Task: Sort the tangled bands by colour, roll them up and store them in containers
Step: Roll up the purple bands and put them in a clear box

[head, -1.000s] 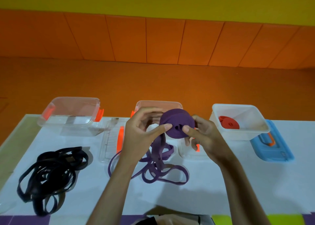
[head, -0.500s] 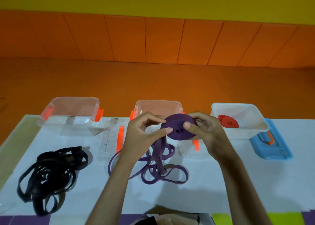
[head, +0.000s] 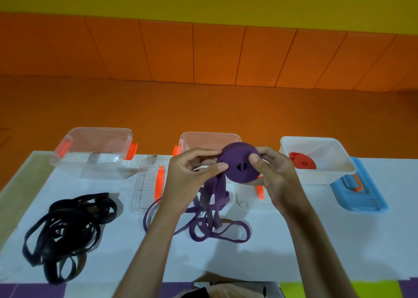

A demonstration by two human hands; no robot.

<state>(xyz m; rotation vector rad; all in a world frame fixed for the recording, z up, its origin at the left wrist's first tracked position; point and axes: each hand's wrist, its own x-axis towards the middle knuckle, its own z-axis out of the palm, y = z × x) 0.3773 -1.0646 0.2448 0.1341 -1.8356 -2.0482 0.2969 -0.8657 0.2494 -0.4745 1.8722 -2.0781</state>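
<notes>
Red roll [head: 302, 162] stored at 2 o'clock, left hand [head: 192, 178] and right hand [head: 277, 178] pinch half-wound purple roll [head: 233, 157], black tangle [head: 90, 208] at 8 o'clock untouched.

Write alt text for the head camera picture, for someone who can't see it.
The left hand and right hand hold a purple roll over the white table, its loose tail trailing down. Tangled black bands lie at the left; a red roll sits in the white container.

Bright, even light; wide-angle edge distortion
</notes>
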